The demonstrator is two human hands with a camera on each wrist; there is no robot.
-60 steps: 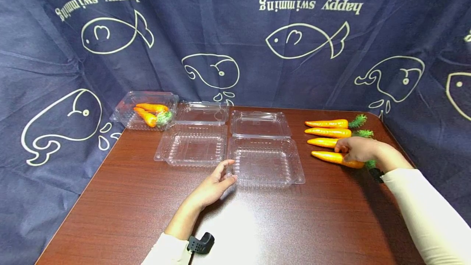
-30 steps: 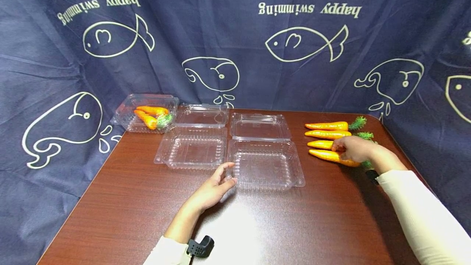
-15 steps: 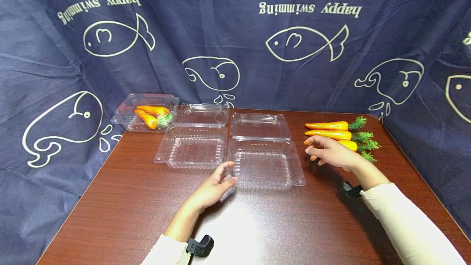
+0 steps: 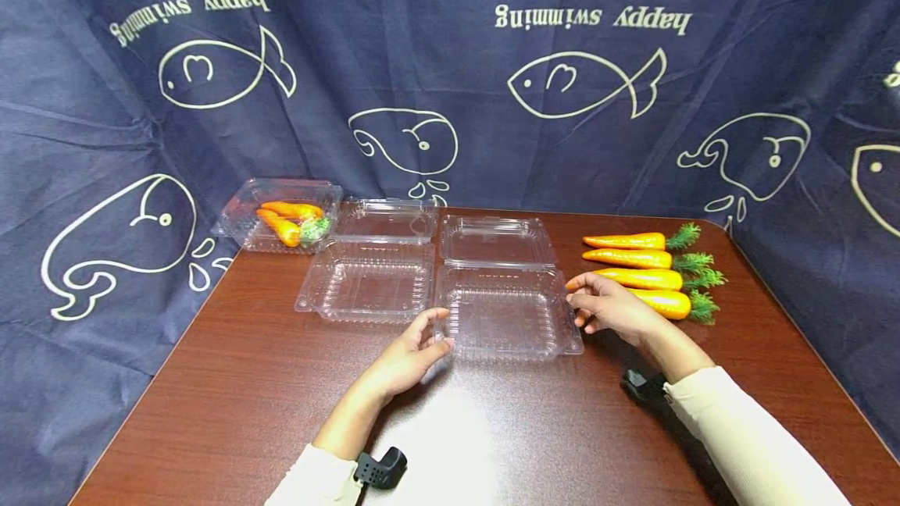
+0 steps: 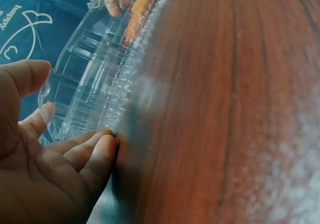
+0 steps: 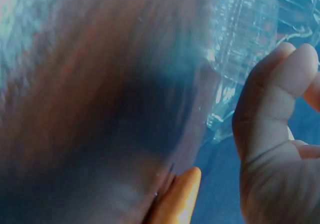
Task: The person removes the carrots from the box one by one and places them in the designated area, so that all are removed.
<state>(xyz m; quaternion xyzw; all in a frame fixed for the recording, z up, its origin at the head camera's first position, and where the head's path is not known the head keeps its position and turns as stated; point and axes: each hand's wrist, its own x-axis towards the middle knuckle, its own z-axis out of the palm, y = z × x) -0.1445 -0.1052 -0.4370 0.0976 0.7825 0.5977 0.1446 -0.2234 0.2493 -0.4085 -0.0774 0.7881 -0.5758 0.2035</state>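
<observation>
Two clear plastic clamshell boxes lie unfolded side by side, with nothing in them. At the left wall of the right-hand clamshell box, my left hand rests its spread thumb and forefinger. The left wrist view has my left fingers along the plastic edge. My right hand is by that box's right rim, fingers loosely bent and holding nothing; whether it touches the plastic, I cannot tell. Several orange carrots with green tops lie in a row. The nearest carrot is partly hidden behind my right hand.
The other unfolded clamshell box stands left of the middle. Far left, a closed clamshell box contains orange carrots. A blue cloth with fish drawings hangs behind the brown table.
My right hand has let go of the nearest carrot, left it in the row, and moved left to the clamshell box's right rim. My left hand has stayed at the box's left wall.
</observation>
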